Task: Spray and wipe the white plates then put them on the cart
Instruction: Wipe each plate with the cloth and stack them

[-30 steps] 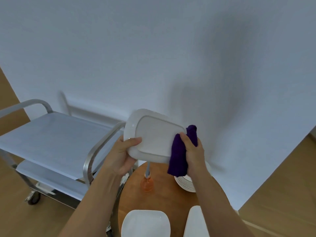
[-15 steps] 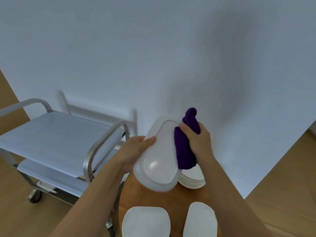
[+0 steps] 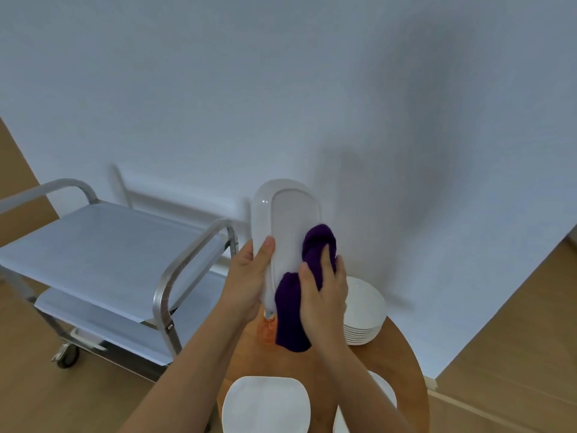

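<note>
Since the earlier frame the white plate (image 3: 287, 226) has swung upright above the tabletop (image 3: 396, 364). The left hand (image 3: 249, 276) grips its edge; the right hand (image 3: 324, 289) presses a purple cloth (image 3: 293, 310) against it, beside the cart (image 3: 103, 245).

Your left hand (image 3: 246, 281) and right hand (image 3: 324, 289) hold plate (image 3: 288, 220) upright above tabletop (image 3: 396, 364), cloth (image 3: 293, 307) between right hand and plate; cart (image 3: 103, 245) left of tabletop; plate stack (image 3: 363, 310) behind right; two plates (image 3: 265, 404) nearest you
</note>
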A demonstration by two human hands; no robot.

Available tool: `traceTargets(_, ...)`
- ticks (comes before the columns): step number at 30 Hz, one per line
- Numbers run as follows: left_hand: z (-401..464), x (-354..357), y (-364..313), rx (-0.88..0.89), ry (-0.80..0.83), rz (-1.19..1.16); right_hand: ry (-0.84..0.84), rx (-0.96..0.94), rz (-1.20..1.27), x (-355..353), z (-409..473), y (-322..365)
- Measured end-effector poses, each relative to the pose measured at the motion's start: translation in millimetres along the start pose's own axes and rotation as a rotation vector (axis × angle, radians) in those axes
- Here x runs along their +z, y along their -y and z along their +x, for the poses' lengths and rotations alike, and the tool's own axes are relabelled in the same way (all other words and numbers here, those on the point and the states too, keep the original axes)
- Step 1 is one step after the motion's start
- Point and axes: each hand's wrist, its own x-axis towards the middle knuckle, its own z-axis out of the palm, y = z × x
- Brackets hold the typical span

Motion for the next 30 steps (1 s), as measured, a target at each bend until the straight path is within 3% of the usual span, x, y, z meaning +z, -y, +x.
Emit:
traceTargets(3,-3,-1,7,-0.025,0.074,0.037,0.038,-0.024,-0.023,-16,29,9)
traceTargets(7,-6,4,17,-0.093,0.137,0.071,0.083,-0.208,-0.269,-34,60,35)
traceTargets(15,11,10,3,-0.011,-0.133,-0.075,0.162,-0.435,-0.245,-10,10,30)
traceTargets(19,8,12,6,-0.051,-0.199,-0.204,0.0,-0.344,-0.105,-7,-9,9)
traceTargets(23,2,14,10,-0.149,-0.113,-0.292,-0.055,-0.228,-0.012,-18,1,8)
traceTargets(26,1,7,9,-0.156,-0.012,-0.308,0.019,-0.182,0.067,-36,14,6)
traceTargets(30,1,-8,12,-0.192,0.113,-0.233,0.271,-0.015,0.368,-63,34,10)
